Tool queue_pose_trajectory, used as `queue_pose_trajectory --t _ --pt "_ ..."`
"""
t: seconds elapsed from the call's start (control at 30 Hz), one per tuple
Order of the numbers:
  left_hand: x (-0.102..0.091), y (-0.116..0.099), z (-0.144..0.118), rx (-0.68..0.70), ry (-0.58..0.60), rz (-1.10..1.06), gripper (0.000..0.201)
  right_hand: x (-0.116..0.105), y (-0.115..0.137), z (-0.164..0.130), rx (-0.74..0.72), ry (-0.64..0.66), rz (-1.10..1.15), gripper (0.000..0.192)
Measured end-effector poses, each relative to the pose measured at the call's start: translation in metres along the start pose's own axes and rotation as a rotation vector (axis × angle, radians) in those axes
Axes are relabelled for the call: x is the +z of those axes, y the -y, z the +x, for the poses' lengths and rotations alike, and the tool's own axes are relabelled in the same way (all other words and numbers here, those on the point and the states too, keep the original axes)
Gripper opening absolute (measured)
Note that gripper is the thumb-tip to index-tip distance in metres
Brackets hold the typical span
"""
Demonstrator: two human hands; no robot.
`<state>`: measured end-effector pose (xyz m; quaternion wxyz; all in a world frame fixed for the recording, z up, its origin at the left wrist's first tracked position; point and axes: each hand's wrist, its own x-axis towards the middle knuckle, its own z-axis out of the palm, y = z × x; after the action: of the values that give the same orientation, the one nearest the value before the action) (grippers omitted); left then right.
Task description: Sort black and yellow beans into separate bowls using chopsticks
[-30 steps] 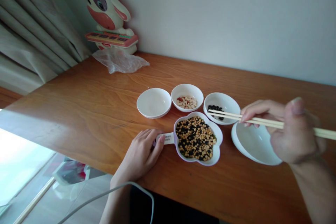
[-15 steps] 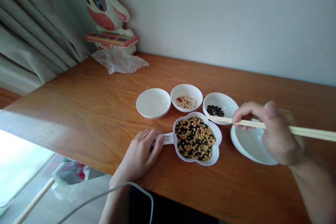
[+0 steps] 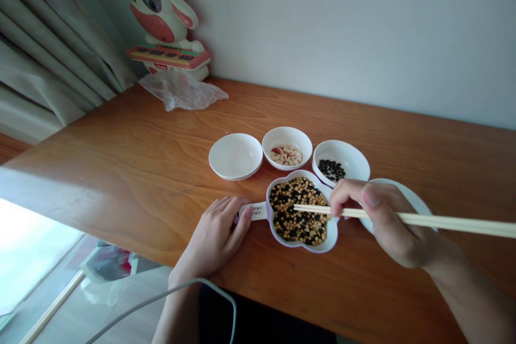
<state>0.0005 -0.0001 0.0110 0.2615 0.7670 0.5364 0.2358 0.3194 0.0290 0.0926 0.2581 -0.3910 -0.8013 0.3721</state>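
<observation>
Chopsticks [image 3: 451, 222] sit in our right hand [image 3: 393, 228], its thumb and fingers closed around them. Their two thin ends are close together over the beans [image 3: 298, 226] in the pan [image 3: 332, 235]; we cannot tell if they touch or hold any. Our left hand [image 3: 217, 231] rests on the table [image 3: 141, 172], its fingers curled around the end of the pan's handle [image 3: 258, 210]. The pan looks like a flower and sits between our hands. Just behind it we see a left bowl [image 3: 236, 156], a middle bowl [image 3: 287, 136] with nuts [image 3: 287, 156], and a right bowl [image 3: 355, 164] with black beans [image 3: 331, 170]. Our right hand partly hides one more bowl [image 3: 413, 197]. Far back on our left, we see a toy cow [image 3: 163, 8] and a clear bag [image 3: 183, 91].
</observation>
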Motion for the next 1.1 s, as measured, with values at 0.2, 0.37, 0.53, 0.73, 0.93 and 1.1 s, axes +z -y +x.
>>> queue_pose_trajectory --t 0.2,0.37,0.53,0.73,0.93,1.1 --pt "0.001 0.000 0.000 0.002 -0.005 0.028 0.027 -0.012 -0.005 -0.004 -0.013 0.100 0.095 0.062" --pt "0.003 0.002 -0.001 0.007 -0.021 0.050 0.027 -0.020 -0.007 -0.007 0.020 0.127 0.118 0.073" --pt "0.005 0.004 -0.001 0.005 -0.022 0.061 0.026 -0.015 -0.003 -0.003 0.000 0.227 0.138 0.071" --pt "0.006 0.007 -0.002 -0.003 -0.017 0.077 0.026 -0.022 -0.004 -0.004 0.022 0.249 0.076 0.070" --pt "0.006 0.009 -0.003 -0.016 -0.009 0.087 0.026 -0.035 -0.009 -0.012 0.064 0.255 -0.043 0.069" --pt "0.006 0.009 -0.003 -0.007 -0.027 0.098 0.023 -0.032 0.001 -0.010 0.063 0.298 -0.131 0.066"
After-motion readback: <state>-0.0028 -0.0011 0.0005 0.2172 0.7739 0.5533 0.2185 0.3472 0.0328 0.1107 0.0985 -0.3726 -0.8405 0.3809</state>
